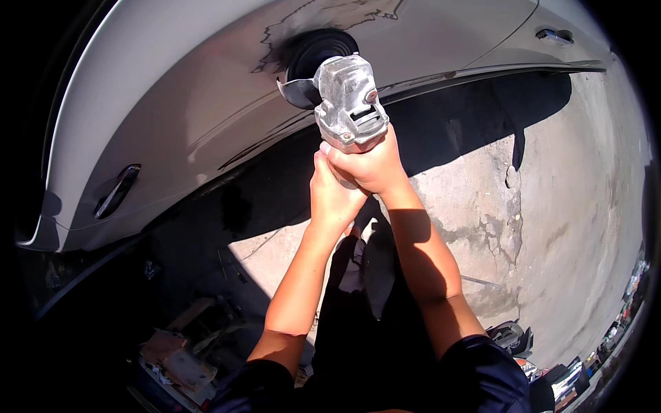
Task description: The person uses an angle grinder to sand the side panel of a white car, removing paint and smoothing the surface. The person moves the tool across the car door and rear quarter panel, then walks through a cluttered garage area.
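Observation:
An angle grinder with a scuffed metal gear head is in front of me, held in both hands. Its round black disc lies at the side of a light-coloured car; whether it touches the panel I cannot tell. A curved guard sticks out left of the head. My right hand wraps round the body just behind the gear head. Closed against it from the left and slightly lower is my left hand. The grinder's rear end is hidden by my hands. Around the disc, the paint shows a dark, jagged-edged patch.
Two door handles, one at left and one at far right, protrude from the car. Sunlit, cracked concrete floor spreads to the right. Cardboard and clutter lie in shadow at lower left; more objects line the lower right.

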`<state>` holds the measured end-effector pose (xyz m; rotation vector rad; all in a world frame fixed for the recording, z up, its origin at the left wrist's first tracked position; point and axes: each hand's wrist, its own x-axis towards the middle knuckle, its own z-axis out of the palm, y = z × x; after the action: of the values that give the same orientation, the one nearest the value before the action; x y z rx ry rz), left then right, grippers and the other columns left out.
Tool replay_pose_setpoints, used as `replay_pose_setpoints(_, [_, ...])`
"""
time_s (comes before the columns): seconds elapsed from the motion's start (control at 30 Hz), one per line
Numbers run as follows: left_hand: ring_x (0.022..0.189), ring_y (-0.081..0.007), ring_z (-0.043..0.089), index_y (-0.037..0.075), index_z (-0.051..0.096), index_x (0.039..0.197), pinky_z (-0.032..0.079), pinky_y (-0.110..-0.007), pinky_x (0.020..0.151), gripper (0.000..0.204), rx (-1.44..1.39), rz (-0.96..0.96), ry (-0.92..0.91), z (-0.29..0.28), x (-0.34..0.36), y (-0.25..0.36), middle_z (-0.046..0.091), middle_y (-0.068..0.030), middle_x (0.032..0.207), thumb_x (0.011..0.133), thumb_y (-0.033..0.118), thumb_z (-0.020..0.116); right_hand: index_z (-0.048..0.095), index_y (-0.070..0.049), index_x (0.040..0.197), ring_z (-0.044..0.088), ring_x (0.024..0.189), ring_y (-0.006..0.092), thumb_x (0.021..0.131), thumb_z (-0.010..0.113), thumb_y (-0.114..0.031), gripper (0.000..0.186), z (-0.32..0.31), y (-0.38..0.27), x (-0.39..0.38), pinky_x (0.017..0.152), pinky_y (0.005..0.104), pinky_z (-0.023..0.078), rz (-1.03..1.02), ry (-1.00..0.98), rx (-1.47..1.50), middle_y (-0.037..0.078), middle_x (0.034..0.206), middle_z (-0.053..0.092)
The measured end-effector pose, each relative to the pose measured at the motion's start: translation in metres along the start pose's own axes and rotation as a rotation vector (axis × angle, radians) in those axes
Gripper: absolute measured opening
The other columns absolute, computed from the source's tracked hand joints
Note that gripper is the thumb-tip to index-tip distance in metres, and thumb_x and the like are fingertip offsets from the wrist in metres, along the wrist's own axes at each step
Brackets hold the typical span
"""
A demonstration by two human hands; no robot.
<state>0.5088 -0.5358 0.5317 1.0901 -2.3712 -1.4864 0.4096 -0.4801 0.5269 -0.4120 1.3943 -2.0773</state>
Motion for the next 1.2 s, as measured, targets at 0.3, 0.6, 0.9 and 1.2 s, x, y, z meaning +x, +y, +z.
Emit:
replay_pose_setpoints(0.3, [0.119,-0.0371,0.068,-0.001,0.04,0.141,0.053,-0.043,0.1,0.089,0.044,-0.017,0.018,-0.004,-0.014,-0.018,0.067,-0.0239,0.127,0.072,0.023,0.091,0.069,-0.001,0.112,0.069,0.093,0.0134,0.074,0.086,-0.011,0.043,0.004,0.018,-0.006,0.089,0.0311,0.054,0.066,-0.024,0.049,0.005,0.101,0.074])
replay_pose_setpoints(0.6, [0.116,-0.037,0.069,0.001,0.044,0.139,0.054,-0.042,0.097,0.084,0.135,0.046,0.162,-0.029,-0.025,-0.041,0.069,-0.0232,0.124,0.072,0.022,0.091,0.071,-0.001,0.107,0.07,0.094,0.0138,0.072,0.087,-0.013,0.041,0.04,0.034,-0.01,0.091,0.0326,0.055,0.096,-0.111,0.051,0.006,0.101,0.076])
replay_pose_setpoints(0.9, [0.119,-0.0346,0.068,-0.001,0.043,0.142,0.052,-0.042,0.101,0.086,0.187,0.005,0.099,-0.038,-0.023,-0.04,0.067,-0.0217,0.129,0.074,0.027,0.089,0.069,-0.002,0.113,0.069,0.098,0.0148,0.07,0.086,-0.015,0.048,0.046,0.038,-0.01,0.094,0.0326,0.053,0.066,-0.067,0.07,0.007,0.107,0.074])
replay_pose_setpoints(1.2, [0.118,-0.039,0.068,-0.003,0.041,0.141,0.054,-0.043,0.099,0.09,0.236,-0.027,-0.048,-0.02,0.0,0.011,0.066,-0.0251,0.129,0.072,0.026,0.092,0.076,-0.004,0.093,0.073,0.083,0.016,0.075,0.081,-0.012,0.02,0.013,0.003,0.003,0.079,0.0323,0.057,-0.147,0.096,0.119,0.005,0.087,0.077])
